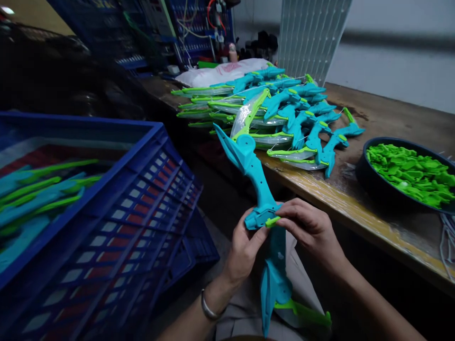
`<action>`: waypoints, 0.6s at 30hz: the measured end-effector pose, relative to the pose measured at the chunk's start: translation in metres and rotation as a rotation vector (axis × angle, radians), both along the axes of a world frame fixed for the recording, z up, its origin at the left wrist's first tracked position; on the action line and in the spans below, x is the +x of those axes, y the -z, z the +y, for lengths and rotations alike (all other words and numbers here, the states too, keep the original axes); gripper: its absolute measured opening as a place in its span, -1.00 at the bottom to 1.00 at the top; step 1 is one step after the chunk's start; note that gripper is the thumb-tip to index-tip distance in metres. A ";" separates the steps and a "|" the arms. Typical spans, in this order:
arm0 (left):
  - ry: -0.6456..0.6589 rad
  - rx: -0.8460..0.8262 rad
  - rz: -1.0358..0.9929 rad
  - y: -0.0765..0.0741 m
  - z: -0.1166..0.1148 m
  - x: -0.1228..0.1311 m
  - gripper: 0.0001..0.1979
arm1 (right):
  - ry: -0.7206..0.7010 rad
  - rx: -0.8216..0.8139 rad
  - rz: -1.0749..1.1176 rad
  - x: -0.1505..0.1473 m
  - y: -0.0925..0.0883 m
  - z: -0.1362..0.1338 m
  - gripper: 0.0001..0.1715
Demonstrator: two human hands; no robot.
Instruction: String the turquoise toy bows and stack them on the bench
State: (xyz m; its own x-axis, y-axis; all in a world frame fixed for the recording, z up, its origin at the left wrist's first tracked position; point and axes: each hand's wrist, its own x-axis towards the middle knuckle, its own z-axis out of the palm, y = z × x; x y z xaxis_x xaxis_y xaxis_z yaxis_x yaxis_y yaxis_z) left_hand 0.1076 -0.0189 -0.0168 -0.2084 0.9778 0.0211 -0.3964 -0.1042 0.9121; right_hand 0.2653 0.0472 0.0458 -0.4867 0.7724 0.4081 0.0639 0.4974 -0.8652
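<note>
A turquoise toy bow [261, 182] with green limbs stands lengthwise over my lap, its upper limb tilted toward the table. My left hand [245, 246] is closed around the bow's middle, thumb toward me. Between the fingertips of my right hand [311, 227] is a small green plastic piece [272, 221], pinched against a recess in the middle of the bow. Whether the piece sits inside the recess or only touches its edge, I cannot tell. The bow's lower end rests near my knees, partly in shadow.
Several similar bows [295, 113] lie stacked on the wooden table [391, 111]. At the right, a dark round basin [368, 177] holds many small green pieces. A blue crate [142, 189] with more bows stands at the left. Behind the stack lies a white sack [220, 73].
</note>
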 end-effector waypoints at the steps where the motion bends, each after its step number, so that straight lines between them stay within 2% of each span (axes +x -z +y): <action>1: 0.007 0.000 -0.002 0.000 0.000 -0.001 -0.61 | 0.007 0.036 -0.029 -0.001 0.000 0.000 -0.92; 6: 0.044 -0.027 0.008 -0.003 -0.003 -0.006 -0.58 | 0.039 0.120 -0.057 -0.009 0.007 0.000 -0.92; 12: 0.064 -0.057 0.012 -0.007 -0.002 -0.009 -0.56 | 0.025 0.107 -0.079 -0.013 0.009 -0.002 -0.89; 18: 0.083 -0.074 0.029 -0.008 -0.003 -0.010 -0.55 | 0.121 0.168 -0.151 -0.016 0.008 -0.007 -0.88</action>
State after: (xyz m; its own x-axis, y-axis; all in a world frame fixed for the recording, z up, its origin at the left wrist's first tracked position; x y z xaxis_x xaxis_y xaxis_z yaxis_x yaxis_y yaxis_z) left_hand 0.0974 -0.0219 -0.0084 -0.1265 0.9908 -0.0470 -0.3741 -0.0038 0.9274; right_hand 0.2495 0.0402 0.0375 -0.4604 0.7562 0.4650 0.2537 0.6141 -0.7474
